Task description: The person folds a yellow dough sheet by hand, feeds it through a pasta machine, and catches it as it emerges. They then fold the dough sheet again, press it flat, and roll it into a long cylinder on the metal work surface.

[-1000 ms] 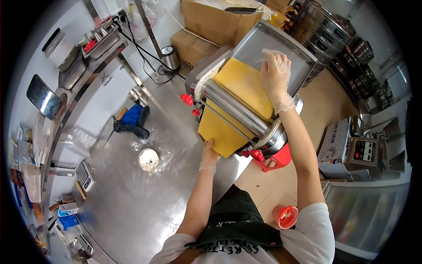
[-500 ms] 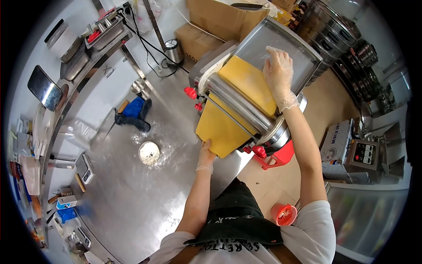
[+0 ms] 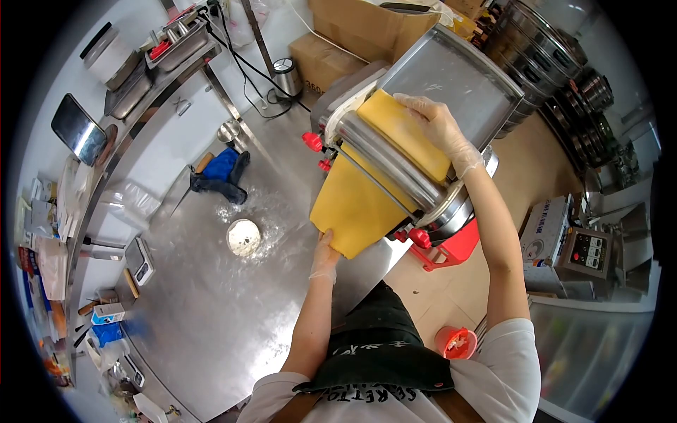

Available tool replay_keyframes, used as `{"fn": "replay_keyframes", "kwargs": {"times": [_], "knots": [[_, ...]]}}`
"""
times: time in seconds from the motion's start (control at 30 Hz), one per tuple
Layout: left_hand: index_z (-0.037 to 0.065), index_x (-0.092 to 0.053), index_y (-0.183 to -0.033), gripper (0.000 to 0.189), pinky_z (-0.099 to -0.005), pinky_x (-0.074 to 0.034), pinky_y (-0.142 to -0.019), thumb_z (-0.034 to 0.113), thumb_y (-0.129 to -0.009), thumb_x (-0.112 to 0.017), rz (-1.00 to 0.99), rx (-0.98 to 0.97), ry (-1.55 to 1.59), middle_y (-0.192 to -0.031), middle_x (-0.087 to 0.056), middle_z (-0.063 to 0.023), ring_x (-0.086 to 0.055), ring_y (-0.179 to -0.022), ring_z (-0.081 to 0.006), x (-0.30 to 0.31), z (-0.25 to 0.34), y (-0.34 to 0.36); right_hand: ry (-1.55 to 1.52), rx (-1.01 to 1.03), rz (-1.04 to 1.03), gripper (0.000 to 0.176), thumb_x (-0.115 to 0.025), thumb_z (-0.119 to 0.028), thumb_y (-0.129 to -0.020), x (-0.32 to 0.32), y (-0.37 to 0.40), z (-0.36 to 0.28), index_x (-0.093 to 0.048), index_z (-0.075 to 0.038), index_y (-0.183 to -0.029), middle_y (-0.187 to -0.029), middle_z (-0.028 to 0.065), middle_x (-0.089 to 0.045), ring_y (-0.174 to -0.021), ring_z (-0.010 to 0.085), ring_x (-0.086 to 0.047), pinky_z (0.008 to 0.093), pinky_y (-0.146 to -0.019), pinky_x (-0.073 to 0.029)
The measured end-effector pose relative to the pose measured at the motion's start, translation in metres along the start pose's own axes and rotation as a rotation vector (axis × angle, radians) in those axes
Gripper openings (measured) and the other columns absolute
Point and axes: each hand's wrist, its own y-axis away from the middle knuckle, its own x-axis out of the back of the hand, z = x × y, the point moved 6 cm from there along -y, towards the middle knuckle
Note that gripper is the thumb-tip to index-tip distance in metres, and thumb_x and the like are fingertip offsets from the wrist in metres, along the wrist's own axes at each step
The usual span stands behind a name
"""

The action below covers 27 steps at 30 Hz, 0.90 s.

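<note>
Dough [image 3: 352,204] runs through rollers [image 3: 391,166]: upper part lies on sloped tray [image 3: 451,77], lower part hangs out front above table [image 3: 226,317]. Right hand [image 3: 437,130] flat on upper dough, fingers spread, gripping nothing; presses it down so it feeds evenly. Left hand [image 3: 326,255] at bottom edge of hanging dough, supporting it against folding. Its fingers sit behind dough: perhaps a pinch, cannot tell.

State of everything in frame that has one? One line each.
dough sheet, threaded through the rollers, lower end hanging out front.
left hand, gloved, closed on the sheet's lower edge.
right hand, gloved, open, flat on the sheet above the rollers.
feed tray, tilted, upper part bare.
blue cloth, crumpled on the steel table.
red cup, upright, top open.
</note>
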Motion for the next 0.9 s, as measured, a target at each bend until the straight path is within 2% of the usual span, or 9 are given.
{"fn": "replay_keyframes", "kwargs": {"times": [0.37,0.57,0.6,0.67,0.7,0.77,0.83,0.87,0.9], "knots": [[0.011,-0.041,-0.151,0.046,-0.0545,-0.043,-0.114,0.010,-0.106,-0.051,0.052,-0.017,-0.023,-0.150,-0.051,-0.0116,-0.050,-0.138,-0.0320,0.019,0.010,0.014,0.072,-0.026,-0.079,0.033,-0.059,-0.006,-0.099,-0.010,0.003,-0.001,-0.067,-0.009,-0.132,-0.125,0.0153,-0.070,-0.117,0.0337,-0.065,0.0363,-0.102,-0.051],[0.012,-0.041,-0.150,0.044,-0.0562,-0.045,-0.112,0.013,-0.107,-0.049,0.095,0.001,-0.029,-0.150,-0.051,-0.0113,-0.050,-0.138,-0.0327,0.026,0.017,0.028,-0.066,0.174,0.348,0.037,-0.063,-0.012,-0.097,0.029,0.048,-0.102,-0.063,-0.003,-0.133,-0.123,0.0175,-0.070,-0.112,0.0340,-0.066,0.0391,-0.099,-0.051],[0.013,-0.042,-0.150,0.043,-0.0562,-0.045,-0.111,0.013,-0.108,-0.049,0.107,0.014,-0.022,-0.150,-0.051,-0.0109,-0.051,-0.138,-0.0319,0.025,0.018,0.034,-0.227,0.180,0.265,0.040,-0.065,-0.016,-0.096,0.015,0.077,-0.128,-0.062,-0.001,-0.134,-0.121,0.0161,-0.070,-0.110,0.0329,-0.067,0.0419,-0.100,-0.050],[0.014,-0.042,-0.150,0.042,-0.0557,-0.046,-0.111,0.013,-0.108,-0.048,0.130,0.037,-0.046,-0.149,-0.052,-0.0109,-0.051,-0.137,-0.0315,0.029,0.022,0.040,-0.398,0.407,0.003,0.040,-0.060,-0.025,-0.102,-0.052,0.158,-0.146,-0.062,0.002,-0.132,-0.115,0.0158,-0.072,-0.110,0.0276,-0.069,0.0375,-0.089,-0.055],[0.014,-0.042,-0.150,0.041,-0.0554,-0.046,-0.111,0.012,-0.108,-0.047,0.139,0.048,-0.058,-0.149,-0.052,-0.0108,-0.052,-0.136,-0.0314,0.029,0.024,0.041,-0.609,0.296,-0.202,0.036,-0.066,-0.029,-0.100,-0.078,0.177,-0.176,-0.068,0.001,-0.121,-0.100,0.0116,-0.073,-0.099,0.0240,-0.071,0.0354,-0.083,-0.055],[0.014,-0.042,-0.150,0.041,-0.0544,-0.046,-0.111,0.012,-0.109,-0.046,0.099,0.047,-0.057,-0.148,-0.052,-0.0107,-0.052,-0.136,-0.0310,0.031,0.029,0.045,-0.913,-0.495,-0.500,0.038,-0.069,-0.035,-0.099,-0.168,0.249,-0.140,-0.071,-0.001,-0.114,-0.092,0.0095,-0.072,-0.092,0.0211,-0.071,0.0346,-0.081,-0.056],[0.013,-0.042,-0.150,0.041,-0.0536,-0.047,-0.111,0.012,-0.109,-0.045,0.081,0.046,-0.058,-0.148,-0.053,-0.0105,-0.053,-0.135,-0.0308,0.028,0.032,0.050,-0.900,-1.097,-0.372,0.044,-0.068,-0.040,-0.099,-0.252,0.326,-0.044,-0.069,0.000,-0.117,-0.090,0.0083,-0.072,-0.089,0.0195,-0.070,0.0340,-0.085,-0.055],[0.013,-0.042,-0.150,0.041,-0.0533,-0.047,-0.111,0.012,-0.109,-0.045,0.087,0.045,-0.064,-0.148,-0.053,-0.0104,-0.053,-0.135,-0.0307,0.024,0.035,0.055,-0.810,-1.264,-0.353,0.053,-0.067,-0.044,-0.099,-0.269,0.341,-0.021,-0.062,0.000,-0.129,-0.105,0.0090,-0.072,-0.099,0.0223,-0.069,0.0333,-0.092,-0.054],[0.013,-0.042,-0.150,0.041,-0.0529,-0.047,-0.111,0.013,-0.109,-0.045,0.093,0.042,-0.072,-0.148,-0.053,-0.0104,-0.053,-0.135,-0.0306,0.022,0.038,0.059,-1.087,-1.256,-0.222,0.055,-0.067,-0.044,-0.099,-0.285,0.340,-0.017,-0.060,-0.001,-0.131,-0.110,0.0091,-0.071,-0.102,0.0226,-0.068,0.0334,-0.094,-0.054]]}}
